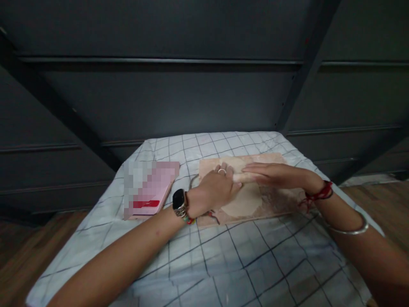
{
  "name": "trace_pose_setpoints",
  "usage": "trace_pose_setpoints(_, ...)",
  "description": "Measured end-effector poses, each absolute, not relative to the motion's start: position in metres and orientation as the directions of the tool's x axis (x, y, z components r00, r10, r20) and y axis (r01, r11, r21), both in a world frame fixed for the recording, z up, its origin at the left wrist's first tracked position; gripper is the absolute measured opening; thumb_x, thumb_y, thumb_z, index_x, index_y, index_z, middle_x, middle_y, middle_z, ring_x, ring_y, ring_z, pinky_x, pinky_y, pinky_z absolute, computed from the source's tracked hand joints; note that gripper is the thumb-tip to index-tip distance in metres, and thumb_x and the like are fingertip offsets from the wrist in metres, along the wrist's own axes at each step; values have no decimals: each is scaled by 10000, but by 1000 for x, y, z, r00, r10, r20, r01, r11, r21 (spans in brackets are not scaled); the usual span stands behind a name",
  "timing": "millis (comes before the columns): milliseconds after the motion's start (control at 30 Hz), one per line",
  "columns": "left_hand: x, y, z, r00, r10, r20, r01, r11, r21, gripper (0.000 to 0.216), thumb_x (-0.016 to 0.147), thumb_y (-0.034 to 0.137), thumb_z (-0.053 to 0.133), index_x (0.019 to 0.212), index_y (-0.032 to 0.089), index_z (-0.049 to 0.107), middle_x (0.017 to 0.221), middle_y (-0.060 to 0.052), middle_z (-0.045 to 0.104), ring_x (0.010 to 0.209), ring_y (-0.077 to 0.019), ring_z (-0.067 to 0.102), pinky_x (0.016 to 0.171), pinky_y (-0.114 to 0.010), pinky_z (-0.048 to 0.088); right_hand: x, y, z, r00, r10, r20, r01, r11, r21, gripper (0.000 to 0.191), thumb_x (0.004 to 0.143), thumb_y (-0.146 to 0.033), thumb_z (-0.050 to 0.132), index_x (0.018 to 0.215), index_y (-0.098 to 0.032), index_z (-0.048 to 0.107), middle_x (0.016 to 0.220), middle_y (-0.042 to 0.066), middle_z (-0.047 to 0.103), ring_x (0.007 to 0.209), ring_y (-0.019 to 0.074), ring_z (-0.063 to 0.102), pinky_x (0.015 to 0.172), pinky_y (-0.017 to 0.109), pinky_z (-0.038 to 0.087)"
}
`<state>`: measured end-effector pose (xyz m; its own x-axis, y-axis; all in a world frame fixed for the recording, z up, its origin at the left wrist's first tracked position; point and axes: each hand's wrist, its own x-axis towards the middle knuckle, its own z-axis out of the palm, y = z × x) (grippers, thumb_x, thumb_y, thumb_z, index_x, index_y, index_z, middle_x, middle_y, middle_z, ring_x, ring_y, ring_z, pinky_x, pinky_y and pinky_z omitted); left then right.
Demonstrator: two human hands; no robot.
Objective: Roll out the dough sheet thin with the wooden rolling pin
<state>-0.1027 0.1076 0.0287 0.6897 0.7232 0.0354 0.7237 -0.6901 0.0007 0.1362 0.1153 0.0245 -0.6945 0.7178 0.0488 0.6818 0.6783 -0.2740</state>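
A thin tan-and-pink sheet or opened-out cover (211,219) with a paler patch in its middle lies on the checked cloth. Its exact kind I cannot tell. My left hand (214,192) rests on its left half, fingers spread over the surface, a ring on one finger. My right hand (276,175) reaches in from the right with fingers stretched out together, close to the left fingertips. A pale raised strip (239,176) shows between the hands; whether it is a fold or a roll is unclear. A thin dark cord (214,216) lies by my left wrist.
The white cloth with dark grid lines (220,256) covers the table. A pink booklet or pad with a red label (158,187), partly pixelated, lies to the left. Dark grey panels (191,98) rise directly behind the table. Wooden flooring (367,200) shows at both sides.
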Motion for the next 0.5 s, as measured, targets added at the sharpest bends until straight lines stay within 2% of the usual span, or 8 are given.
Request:
trace_pose_setpoints(100, -102, 115, 24, 675, 733, 88, 735, -678, 8, 487, 986, 425, 276, 1211, 65, 515, 1292, -220, 529, 1215, -309, 479, 1005, -406, 369, 134, 119, 21, -618, 783, 74, 760, 619, -197, 450, 985, -419, 334, 1332, -229, 549, 1421, 43, 488, 1342, 238, 380, 1132, 429, 277)
trace_pose_setpoints(200, -103, 132, 19, 646, 746, 159, 752, -658, 33, 488, 998, 424, 231, 1126, 88, 561, 1159, -185, 597, 1111, -286, 536, 981, -403, 386, 125, 126, 13, -427, 888, 170, 894, 442, -68, 474, 998, -396, 291, 1385, -207, 488, 1459, 87, 439, 1384, 304, 300, 1104, 565, 241)
trace_pose_setpoints(267, -105, 138, 19, 638, 749, 179, 757, -652, 34, 498, 1002, 421, 208, 1098, 94, 572, 1101, -167, 616, 1071, -275, 549, 965, -395, 399, 121, 128, 12, -415, 889, 191, 901, 431, -49, 479, 1003, -375, 267, 1383, -187, 489, 1451, 100, 448, 1380, 297, 312, 1101, 556, 256)
trace_pose_setpoints(400, -106, 121, 27, 654, 747, 118, 748, -662, 40, 465, 989, 411, 267, 1121, 81, 567, 1125, -177, 608, 1054, -282, 559, 913, -386, 436, 128, 120, 28, -607, 793, 45, 780, 606, -157, 472, 991, -396, 303, 1351, -197, 536, 1425, 53, 488, 1349, 228, 380, 1141, 425, 273)
trace_pose_setpoints(500, -104, 99, 33, 655, 755, 33, 752, -656, 65, 458, 954, 430, 384, 1183, 65, 541, 1215, -214, 564, 1079, -309, 559, 867, -380, 464, 140, 111, 45, -702, 709, -62, 694, 663, -280, 470, 974, -434, 363, 1365, -229, 524, 1432, 20, 481, 1335, 208, 406, 1137, 391, 298)
